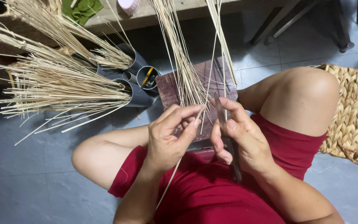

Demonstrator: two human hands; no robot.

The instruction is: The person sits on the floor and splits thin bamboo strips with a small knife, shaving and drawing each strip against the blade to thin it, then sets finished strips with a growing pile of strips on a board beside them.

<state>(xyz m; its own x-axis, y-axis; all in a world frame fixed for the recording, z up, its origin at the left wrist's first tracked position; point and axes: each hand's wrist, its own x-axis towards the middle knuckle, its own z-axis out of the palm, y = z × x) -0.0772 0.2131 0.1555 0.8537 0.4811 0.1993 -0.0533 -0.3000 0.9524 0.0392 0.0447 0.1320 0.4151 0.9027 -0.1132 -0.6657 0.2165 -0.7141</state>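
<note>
My left hand (170,135) pinches a thin pale straw strand (199,118) between thumb and forefinger; the strand runs down past my wrist over the red shorts. My right hand (239,137) grips a dark knife (223,120), its blade pointing up next to the strand and its handle running down through my palm. Both hands sit close together above my lap. Behind them a bundle of long straw strands (183,62) rises over a dark reddish wooden board (206,79).
Bundles of cut straw (54,83) stick out of grey tubes (139,93) at the left. One tube (148,76) holds small tools. A woven basket (355,116) stands by my right knee. Wooden bench (154,14) at the top, grey tiled floor (21,178) around.
</note>
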